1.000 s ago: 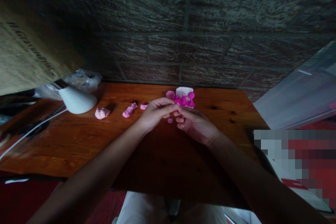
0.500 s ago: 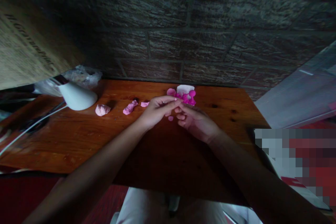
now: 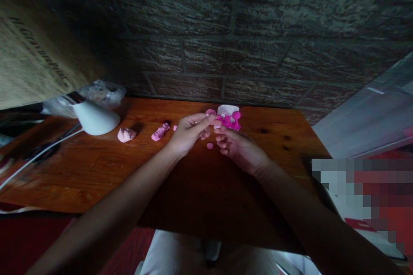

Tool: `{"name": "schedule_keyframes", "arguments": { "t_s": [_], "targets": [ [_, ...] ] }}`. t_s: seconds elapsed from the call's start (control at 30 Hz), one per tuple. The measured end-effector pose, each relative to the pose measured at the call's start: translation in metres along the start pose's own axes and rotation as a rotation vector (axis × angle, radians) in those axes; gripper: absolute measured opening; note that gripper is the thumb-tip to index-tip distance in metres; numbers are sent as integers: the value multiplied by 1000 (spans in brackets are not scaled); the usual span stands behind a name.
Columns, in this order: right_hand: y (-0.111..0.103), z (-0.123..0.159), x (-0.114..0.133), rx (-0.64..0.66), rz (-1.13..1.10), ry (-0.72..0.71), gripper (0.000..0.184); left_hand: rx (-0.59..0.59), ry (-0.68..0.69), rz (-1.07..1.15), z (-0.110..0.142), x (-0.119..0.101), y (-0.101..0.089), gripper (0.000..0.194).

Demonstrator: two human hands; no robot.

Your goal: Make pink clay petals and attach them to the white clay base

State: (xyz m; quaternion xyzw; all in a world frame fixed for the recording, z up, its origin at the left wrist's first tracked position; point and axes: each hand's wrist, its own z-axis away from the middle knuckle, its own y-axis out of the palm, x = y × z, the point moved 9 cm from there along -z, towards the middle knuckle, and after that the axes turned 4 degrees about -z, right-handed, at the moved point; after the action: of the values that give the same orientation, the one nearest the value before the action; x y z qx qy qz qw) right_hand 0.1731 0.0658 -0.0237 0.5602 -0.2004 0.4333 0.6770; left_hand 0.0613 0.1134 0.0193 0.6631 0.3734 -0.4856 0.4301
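Though together earlier, left hand (image 3: 189, 132) and right hand (image 3: 243, 152) now apart.

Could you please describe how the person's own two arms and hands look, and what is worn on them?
Both forearms are bare, with no sleeve in view. The left hand and the right hand wear no gloves, and no watch or bracelet shows. A small shiny spot on the left fingers may be a ring.
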Motion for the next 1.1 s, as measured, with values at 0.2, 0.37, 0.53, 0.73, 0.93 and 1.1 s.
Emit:
{"name": "schedule_keyframes", "arguments": {
  "t_s": [0.2,0.37,0.53,0.73,0.93,1.1],
  "targets": [
    [-11,-4,5,-32,-13,-37,33,-40,-25,-5,0,1,-2,40],
    [-15,-6,8,-52,20,-72,32,-89,11,-30,0,-2,-8,46],
    [-14,-3,15,-91,2,-110,37,66,-51,-83,2,6,4,39],
    [-17,-1,25,-120,110,-219,39,-4,31,-68,0,1,-2,40],
    [-13,6,41,-117,201,-364,35,77,-15,-160,4,-1,8,40],
    [-1,14,51,-72,388,-460,27,216,-60,-252,10,3,20,38]
  ]
}}
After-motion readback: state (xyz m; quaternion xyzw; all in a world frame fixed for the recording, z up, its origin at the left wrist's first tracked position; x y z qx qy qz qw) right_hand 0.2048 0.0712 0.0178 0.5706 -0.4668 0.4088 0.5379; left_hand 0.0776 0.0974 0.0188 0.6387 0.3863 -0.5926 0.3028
